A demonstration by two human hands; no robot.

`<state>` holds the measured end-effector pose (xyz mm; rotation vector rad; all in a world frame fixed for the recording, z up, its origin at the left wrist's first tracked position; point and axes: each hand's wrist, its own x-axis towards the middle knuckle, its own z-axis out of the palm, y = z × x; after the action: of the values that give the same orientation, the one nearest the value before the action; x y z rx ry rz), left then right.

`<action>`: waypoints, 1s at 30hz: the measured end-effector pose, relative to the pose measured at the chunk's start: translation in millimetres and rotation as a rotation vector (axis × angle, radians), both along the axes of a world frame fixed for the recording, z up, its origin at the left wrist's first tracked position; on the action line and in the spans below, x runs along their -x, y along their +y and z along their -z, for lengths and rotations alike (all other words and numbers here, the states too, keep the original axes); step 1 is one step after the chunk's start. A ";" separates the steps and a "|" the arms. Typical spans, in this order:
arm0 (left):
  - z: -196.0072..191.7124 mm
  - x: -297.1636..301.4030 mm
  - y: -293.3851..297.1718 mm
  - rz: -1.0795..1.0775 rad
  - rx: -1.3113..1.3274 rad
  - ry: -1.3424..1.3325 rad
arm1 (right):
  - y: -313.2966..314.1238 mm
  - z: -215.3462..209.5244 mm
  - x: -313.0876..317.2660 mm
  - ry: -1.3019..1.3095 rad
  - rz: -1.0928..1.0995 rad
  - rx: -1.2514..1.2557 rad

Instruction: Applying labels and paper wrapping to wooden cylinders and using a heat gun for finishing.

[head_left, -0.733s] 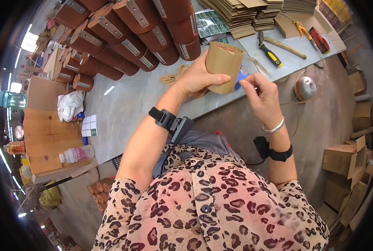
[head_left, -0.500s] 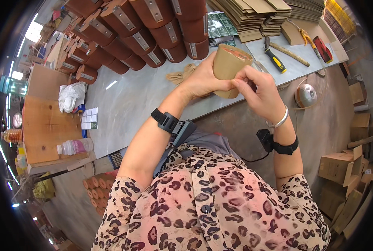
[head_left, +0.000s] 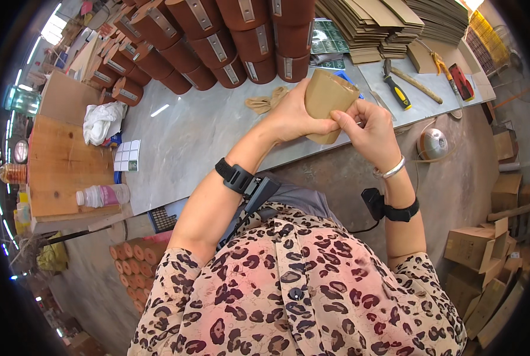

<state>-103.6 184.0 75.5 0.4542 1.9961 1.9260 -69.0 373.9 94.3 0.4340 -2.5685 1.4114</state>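
Grey-streaked tabletop (head_left: 187,136) stretches across the view's upper half, with rust-brown cylinders (head_left: 214,44) stacked at eleven o'clock, crumpled tan cloth (head_left: 266,101) at twelve and a yellow-and-black-handled tool (head_left: 398,92) at two. Between one and two o'clock from the view's centre, the left hand (head_left: 293,116) curls firmly around a tilted tan paper-wrapped roll (head_left: 329,98), thumb along its near side. Beside it, the right hand (head_left: 372,130) is partly closed, thumb tip touching the roll's right edge, fingers bent; I cannot tell whether it grips the paper.
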 end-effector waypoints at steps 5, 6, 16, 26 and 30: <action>6.8 -11.0 -14.6 0.021 -0.064 -0.064 | -15.3 -1.9 -10.7 -0.148 0.084 0.044; 4.6 -15.8 -19.0 0.038 -0.145 -0.107 | -13.4 -1.3 -9.6 -0.149 0.078 0.044; 9.0 -59.3 -38.7 -0.030 -0.543 -0.285 | -41.3 0.7 -24.5 -0.263 -0.162 0.300; -4.0 -104.7 -105.4 -0.201 -0.570 -0.088 | -97.6 -7.3 -42.9 -0.099 -0.465 0.273; 11.4 -126.8 -123.7 -0.234 -0.603 -0.016 | -97.7 9.3 -47.0 -0.238 -0.582 0.210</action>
<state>23.2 60.4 64.1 0.3503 1.4765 2.6672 -21.9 276.3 85.0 1.1035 -2.5394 2.0008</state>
